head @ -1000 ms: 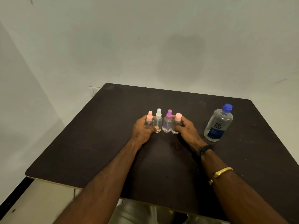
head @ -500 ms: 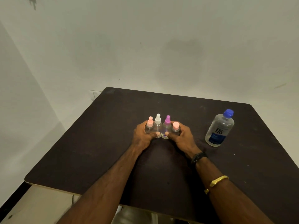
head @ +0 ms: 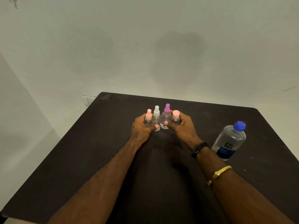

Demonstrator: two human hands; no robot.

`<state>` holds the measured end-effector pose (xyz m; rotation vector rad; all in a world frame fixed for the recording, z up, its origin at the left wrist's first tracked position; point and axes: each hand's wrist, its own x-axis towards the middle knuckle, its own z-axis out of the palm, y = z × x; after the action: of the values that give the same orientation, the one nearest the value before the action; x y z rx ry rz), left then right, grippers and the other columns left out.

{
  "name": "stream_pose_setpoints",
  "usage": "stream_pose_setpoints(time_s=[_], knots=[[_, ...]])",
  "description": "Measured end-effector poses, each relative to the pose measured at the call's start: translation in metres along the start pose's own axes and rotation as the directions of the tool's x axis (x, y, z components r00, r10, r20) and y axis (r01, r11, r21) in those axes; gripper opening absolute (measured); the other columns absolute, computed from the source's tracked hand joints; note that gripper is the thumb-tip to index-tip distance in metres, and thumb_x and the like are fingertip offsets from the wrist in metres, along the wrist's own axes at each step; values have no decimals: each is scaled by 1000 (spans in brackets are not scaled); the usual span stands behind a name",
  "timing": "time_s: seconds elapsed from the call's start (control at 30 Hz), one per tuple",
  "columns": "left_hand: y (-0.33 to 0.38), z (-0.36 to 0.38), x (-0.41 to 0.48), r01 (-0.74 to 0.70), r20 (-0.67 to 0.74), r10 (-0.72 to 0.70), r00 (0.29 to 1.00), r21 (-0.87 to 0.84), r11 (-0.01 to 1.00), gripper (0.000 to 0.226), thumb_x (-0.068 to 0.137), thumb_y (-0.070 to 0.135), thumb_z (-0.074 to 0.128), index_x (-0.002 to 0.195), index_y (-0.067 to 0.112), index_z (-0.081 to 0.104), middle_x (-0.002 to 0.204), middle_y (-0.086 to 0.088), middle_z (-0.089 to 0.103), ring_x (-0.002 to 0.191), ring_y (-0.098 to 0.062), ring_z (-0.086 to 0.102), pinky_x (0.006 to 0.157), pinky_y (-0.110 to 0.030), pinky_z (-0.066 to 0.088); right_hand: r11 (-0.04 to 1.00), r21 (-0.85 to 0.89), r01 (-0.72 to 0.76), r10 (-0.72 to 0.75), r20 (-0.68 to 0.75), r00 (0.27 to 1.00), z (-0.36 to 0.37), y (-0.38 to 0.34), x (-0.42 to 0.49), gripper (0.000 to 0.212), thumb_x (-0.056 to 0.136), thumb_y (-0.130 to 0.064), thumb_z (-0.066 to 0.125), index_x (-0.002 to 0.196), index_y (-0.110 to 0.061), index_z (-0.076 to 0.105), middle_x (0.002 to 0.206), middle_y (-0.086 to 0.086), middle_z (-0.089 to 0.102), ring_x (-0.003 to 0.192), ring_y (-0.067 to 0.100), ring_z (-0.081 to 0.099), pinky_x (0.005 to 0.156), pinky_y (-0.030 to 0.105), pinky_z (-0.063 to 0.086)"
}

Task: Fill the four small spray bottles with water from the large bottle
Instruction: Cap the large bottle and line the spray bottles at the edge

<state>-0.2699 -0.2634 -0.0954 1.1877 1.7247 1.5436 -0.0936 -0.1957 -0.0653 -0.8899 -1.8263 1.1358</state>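
Gripping 4 small spray bottles (head: 156, 118) in a tight row, ctr frame, on dark table (head: 80, 159). L hand (head: 142, 129) curled round left pair, R hand (head: 183, 126) round right pair, thumbs across fronts. Large bottle (head: 229, 141) upright, right of frame, apart from fingers.

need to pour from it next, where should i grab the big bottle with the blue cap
Probably round the clear middle of the big bottle, above the blue label, from its left with the right hand once it frees the spray bottles. It stands upright, nothing beside it, that hand nearest.
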Motion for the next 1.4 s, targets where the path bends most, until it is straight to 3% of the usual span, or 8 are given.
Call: stream_pose_setpoints(time_s=[0.2, 0.43, 0.7, 0.8, 1.1, 1.23, 1.3, 1.4], knots=[[-4, -4, 58, -4, -3, 4, 1000, 55, 998, 36, 75, 13, 87, 99, 32, 68, 96, 9, 73, 94, -16, 71, 92, -46, 59, 998, 31, -64, 65, -36, 997, 16, 9, 54, 36, 86, -9, 80, 118, -20, 71, 110, -3, 74, 105, 15, 69, 92, 33, 58], [-18, 3, 127, 4, -76, 1, 997, 65, 998, 36, 73, 16, 88, 105, 19, 73, 98, 3, 76, 94, -19, 72, 89, -45, 60, 991, -11, -134, 131, -134, 982, 35, 31, 120, 41, 86, -15, 81, 124, -19, 67, 111, -5, 68, 102, 15, 64, 95, 31, 53], [-41, 8, 183, 11, -99, -1, 995, 102, 995, 42, 67, 28, 86, 106, 21, 72, 100, 3, 76, 94, -18, 72, 89, -45, 60, 987, -64, -145, 133, -163, 978, 55, 60, 178, 43, 86, -18, 81, 127, -17, 67, 119, -1, 70, 110, 20, 65, 102, 42, 54], [-47, 11, 194, -9, -106, 20, 994, 100, 995, 38, 70, 23, 87, 104, 25, 71, 99, 7, 76, 94, -14, 72, 90, -44, 60, 983, -96, -158, 140, -172, 975, 61, 69, 187, 48, 86, -20, 81, 131, -15, 65, 125, 3, 70, 115, 23, 64, 105, 45, 53], [-57, 9, 203, -21, -72, 30, 997, 129, 991, 47, 74, 28, 86, 117, 19, 69, 108, 4, 75, 101, -14, 70, 94, -42, 58, 976, -145, -165, 140, -170, 975, 62, 78, 186, 56, 86, -26, 81, 137, -17, 58, 133, 3, 65, 123, 22, 59, 108, 42, 50], [-55, 6, 197, -26, -82, 43, 996, 196, 980, 54, 76, 29, 88, 123, 18, 63, 115, 5, 69, 104, -11, 64, 87, -23, 53, 976, -123, -181, 156, -189, 970, 57, 77, 182, 62, 83, -27, 84, 137, -20, 55, 128, -3, 64, 117, 18, 60, 103, 38, 53], [-55, 5, 189, -33, -131, 62, 989, 216, 976, 56, 75, 29, 89, 122, 19, 61, 108, 11, 65, 95, -2, 62, 79, -10, 47, 980, -74, -187, 165, -238, 957, 55, 77, 178, 63, 82, -18, 84, 136, -20, 53, 126, -4, 61, 114, 15, 59, 98, 30, 51], [-61, 3, 181, -31, -279, 104, 955, 253, 967, 59, 71, 27, 91, 122, 18, 64, 112, 9, 63, 101, -7, 62, 88, -20, 52, 982, -60, -177, 146, -349, 926, 57, 81, 175, 58, 79, -14, 84, 129, -21, 55, 127, -1, 62, 113, 15, 60, 95, 26, 54]])
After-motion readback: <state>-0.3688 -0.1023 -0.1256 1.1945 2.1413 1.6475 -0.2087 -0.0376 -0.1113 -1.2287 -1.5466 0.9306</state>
